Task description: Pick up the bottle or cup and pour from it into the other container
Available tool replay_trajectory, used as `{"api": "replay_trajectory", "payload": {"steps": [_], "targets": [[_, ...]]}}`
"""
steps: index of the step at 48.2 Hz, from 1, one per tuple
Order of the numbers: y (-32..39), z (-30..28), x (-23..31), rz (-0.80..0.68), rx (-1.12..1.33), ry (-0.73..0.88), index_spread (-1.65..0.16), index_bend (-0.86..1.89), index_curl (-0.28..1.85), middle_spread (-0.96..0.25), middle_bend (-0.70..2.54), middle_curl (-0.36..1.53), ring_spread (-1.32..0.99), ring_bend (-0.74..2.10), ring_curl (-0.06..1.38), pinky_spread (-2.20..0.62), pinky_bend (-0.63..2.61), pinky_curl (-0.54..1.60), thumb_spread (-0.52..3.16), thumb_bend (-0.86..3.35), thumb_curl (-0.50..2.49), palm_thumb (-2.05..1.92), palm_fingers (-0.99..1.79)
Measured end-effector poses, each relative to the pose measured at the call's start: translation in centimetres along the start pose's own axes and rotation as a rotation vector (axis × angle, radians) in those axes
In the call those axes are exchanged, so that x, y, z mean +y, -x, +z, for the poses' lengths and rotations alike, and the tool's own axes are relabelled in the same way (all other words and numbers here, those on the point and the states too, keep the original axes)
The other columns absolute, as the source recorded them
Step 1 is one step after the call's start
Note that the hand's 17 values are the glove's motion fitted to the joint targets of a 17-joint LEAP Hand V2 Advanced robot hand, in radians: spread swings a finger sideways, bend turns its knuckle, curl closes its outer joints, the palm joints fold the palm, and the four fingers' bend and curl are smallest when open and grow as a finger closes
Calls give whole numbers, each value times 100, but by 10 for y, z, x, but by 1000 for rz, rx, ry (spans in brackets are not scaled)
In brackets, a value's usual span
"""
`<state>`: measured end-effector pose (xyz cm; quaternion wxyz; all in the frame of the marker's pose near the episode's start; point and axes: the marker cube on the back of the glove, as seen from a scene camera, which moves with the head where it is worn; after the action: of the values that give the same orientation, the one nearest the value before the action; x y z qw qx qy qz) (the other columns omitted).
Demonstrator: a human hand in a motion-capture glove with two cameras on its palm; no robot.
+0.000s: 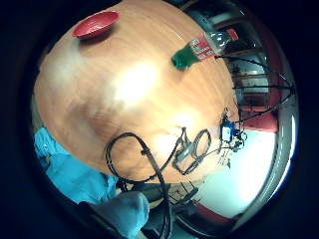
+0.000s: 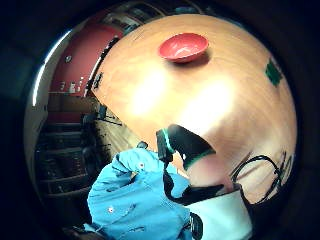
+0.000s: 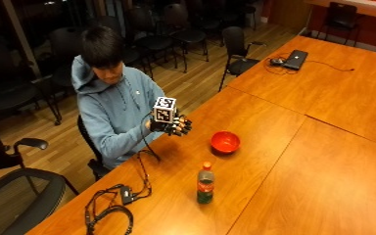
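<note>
Long wooden tables [image 3: 318, 147] fill the room, with dark chairs [image 3: 240, 46] standing on the plank floor behind them and a laptop [image 3: 296, 58] lying on the far table. At the near table sits a person in a blue-grey hooded sweatshirt [image 3: 116, 115], head bent down. The gloved right hand [image 3: 175, 125] is raised in front of the chest, above the table edge and not touching the wood; its fingers hang relaxed and a little curled, and it holds nothing. In the thumb side palm view a black-gloved finger [image 2: 187, 142] with a green band curves across the sweatshirt and the table, closing on no object. A red bowl [image 3: 225, 142] rests on the table just beyond the hand, toward the table's middle; both palm views show it standing alone on the bare wood. The plastic bottle [image 3: 205, 183], with an orange cap, a red label and green contents, stands upright nearer the camera, apart from the bowl and well away from the hand. A small black box with looped cables [image 3: 119, 198] lies on the table near the person's side, by the corner.
</note>
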<state>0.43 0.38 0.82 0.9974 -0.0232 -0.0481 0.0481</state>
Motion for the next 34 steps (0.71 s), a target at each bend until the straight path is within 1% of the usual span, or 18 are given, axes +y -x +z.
{"api": "replay_trajectory", "payload": {"steps": [7, 13, 21, 34], "targets": [[-8, 0, 3, 34, 20, -25, -38, 16, 21, 0, 19, 24, 12, 36, 20, 22, 50, 20, 103, -1, 28, 46, 16], [-37, -20, 3, 76, 2, -39, -38, 15, 22, 1, 19, 25, 12, 37, 22, 23, 50, 21, 104, -2, 30, 47, 16], [-44, -5, 21, 72, 16, -38, -38, 16, 23, 1, 19, 27, 15, 39, 23, 23, 50, 22, 105, -2, 31, 47, 16], [-86, -4, 43, 151, 17, -29, -38, 15, 24, 1, 20, 29, 15, 39, 25, 23, 49, 23, 105, -2, 33, 48, 16]]}}
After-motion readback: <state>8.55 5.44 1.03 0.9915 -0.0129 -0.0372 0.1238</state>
